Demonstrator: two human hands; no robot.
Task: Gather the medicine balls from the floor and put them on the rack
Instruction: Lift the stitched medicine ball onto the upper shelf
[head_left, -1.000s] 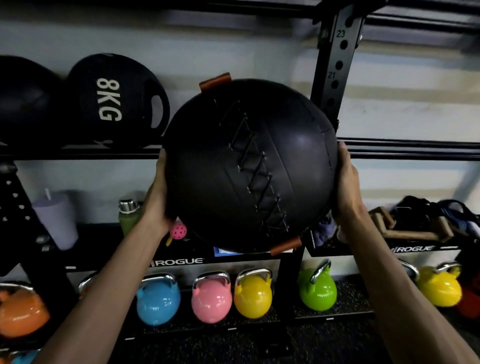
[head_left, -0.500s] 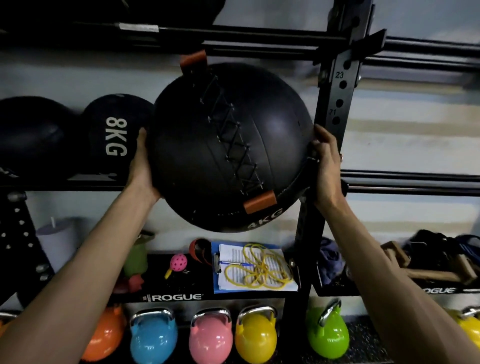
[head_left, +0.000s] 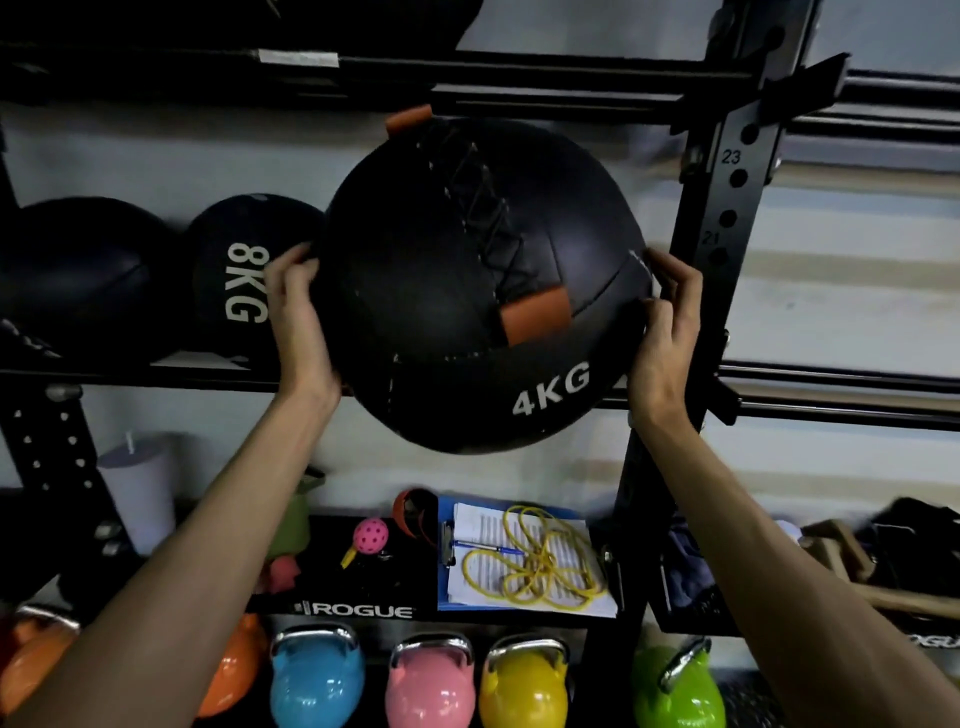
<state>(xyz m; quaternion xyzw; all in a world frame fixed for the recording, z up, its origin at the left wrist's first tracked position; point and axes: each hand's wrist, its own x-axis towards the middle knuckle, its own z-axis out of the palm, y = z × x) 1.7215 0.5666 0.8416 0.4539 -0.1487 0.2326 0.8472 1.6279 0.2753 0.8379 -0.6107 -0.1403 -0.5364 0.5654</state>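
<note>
4KG ball (head_left: 441, 291) btwn 8KG ball (head_left: 228, 270) & upright (head_left: 727, 208), L hand (head_left: 298, 322), R hand (head_left: 667, 332) gripping

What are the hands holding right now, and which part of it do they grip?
The 4KG medicine ball, clasped between both hands: the left hand cups its left side, the right hand its right side.

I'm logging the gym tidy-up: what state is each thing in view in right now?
4KG ball: held up between both hands, at the front edge of the shelf.
left hand: holds the ball's left side.
right hand: fingers curled on its right side.
8KG ball: resting on the shelf.
clipboard: lying flat under a yellow cord.
kettlebells: upright in a row.
</note>
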